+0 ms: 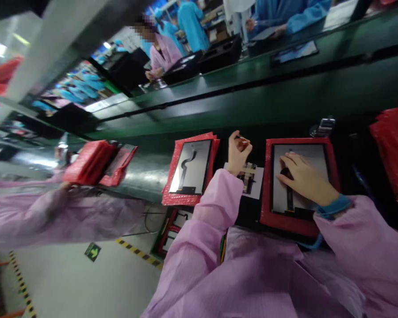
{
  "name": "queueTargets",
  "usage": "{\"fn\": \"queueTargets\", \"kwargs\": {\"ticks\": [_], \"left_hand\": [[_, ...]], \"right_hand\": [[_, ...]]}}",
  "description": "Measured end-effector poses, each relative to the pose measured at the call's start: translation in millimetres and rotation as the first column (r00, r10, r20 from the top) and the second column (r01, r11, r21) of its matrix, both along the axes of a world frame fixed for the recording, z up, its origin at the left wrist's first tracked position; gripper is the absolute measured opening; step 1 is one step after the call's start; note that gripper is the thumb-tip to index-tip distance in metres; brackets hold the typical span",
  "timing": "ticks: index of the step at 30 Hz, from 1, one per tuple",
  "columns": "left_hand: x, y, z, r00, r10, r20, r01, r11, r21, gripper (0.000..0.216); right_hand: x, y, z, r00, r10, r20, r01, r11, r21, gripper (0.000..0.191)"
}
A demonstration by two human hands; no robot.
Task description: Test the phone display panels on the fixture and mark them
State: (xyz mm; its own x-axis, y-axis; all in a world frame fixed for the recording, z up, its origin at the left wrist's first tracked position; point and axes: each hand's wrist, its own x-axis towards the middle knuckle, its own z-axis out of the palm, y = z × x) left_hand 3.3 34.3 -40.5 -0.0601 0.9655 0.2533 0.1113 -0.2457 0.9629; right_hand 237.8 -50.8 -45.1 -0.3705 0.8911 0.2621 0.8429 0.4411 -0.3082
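Observation:
My right hand (301,174) rests over a grey display panel (311,154), its thumb apart from the fingers and touching near a black flex cable (289,198). That panel lies on a red bubble-wrap pouch (268,185). My left hand (238,154) is raised over the bench between two panels, fingers curled to the thumb. Something small and reddish shows within its grip, too blurred to name. Below it, a white sheet (258,181) carries small dark strips (248,179). To its left, another display panel (199,163) with a curved flex cable (185,168) lies on red bubble wrap (170,198).
Red pouches (393,145) are stacked at the right edge. A metal fitting (325,127) stands behind the right panel. At left, a co-worker's sleeve (96,221) reaches toward more red pouches (89,163). A green ledge (219,101) runs behind, with people beyond.

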Motion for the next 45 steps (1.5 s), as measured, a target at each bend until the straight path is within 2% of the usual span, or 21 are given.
{"fn": "queueTargets", "kwargs": {"ticks": [3, 7, 10, 13, 17, 24, 28, 37, 45], "left_hand": [[-3.8, -0.3, 2.6, 0.982, -0.027, 0.186, 0.014, 0.998, 0.066, 0.081], [-8.0, -3.1, 6.7, 0.983, -0.049, 0.176, 0.024, 0.989, 0.145, 0.065], [-7.1, -5.0, 9.0, 0.985, -0.044, 0.169, 0.021, 0.990, 0.136, 0.049], [-4.7, -8.1, 12.0, 0.985, -0.044, 0.166, 0.022, 0.991, 0.131, 0.043], [-2.2, -14.9, 18.2, 0.991, -0.095, 0.094, 0.079, 0.984, 0.162, 0.042], [2.5, -25.3, 20.1, 0.965, -0.255, -0.056, 0.261, 0.948, 0.181, 0.041], [3.8, -28.1, 19.5, 0.962, -0.257, -0.096, 0.271, 0.943, 0.194, 0.039], [1.6, -27.8, 19.6, 0.953, -0.273, -0.131, 0.297, 0.928, 0.225, 0.037], [2.2, -27.0, 18.2, 0.940, -0.289, -0.181, 0.324, 0.922, 0.213, 0.039]], "right_hand": [[-1.3, -3.6, 7.2, 0.999, 0.017, 0.031, -0.015, 0.998, -0.057, 0.068], [-8.0, -12.5, 13.5, 0.998, -0.034, 0.052, 0.038, 0.995, -0.088, 0.069], [-13.2, -20.7, 14.3, 0.990, -0.135, 0.044, 0.138, 0.985, -0.099, 0.073], [-15.2, -25.3, 14.6, 0.985, -0.175, 0.008, 0.175, 0.977, -0.119, 0.075], [-15.3, -25.9, 18.3, 0.985, -0.168, -0.045, 0.160, 0.976, -0.145, 0.071], [-7.6, -21.5, 21.9, 0.964, -0.189, -0.187, 0.149, 0.967, -0.207, 0.065], [-2.1, -18.3, 18.2, 0.962, -0.158, -0.222, 0.120, 0.977, -0.174, 0.064], [-8.4, -19.6, 23.0, 0.948, -0.191, -0.256, 0.149, 0.973, -0.175, 0.064], [-7.8, -16.3, 26.8, 0.929, -0.162, -0.333, 0.137, 0.986, -0.096, 0.058]]}}
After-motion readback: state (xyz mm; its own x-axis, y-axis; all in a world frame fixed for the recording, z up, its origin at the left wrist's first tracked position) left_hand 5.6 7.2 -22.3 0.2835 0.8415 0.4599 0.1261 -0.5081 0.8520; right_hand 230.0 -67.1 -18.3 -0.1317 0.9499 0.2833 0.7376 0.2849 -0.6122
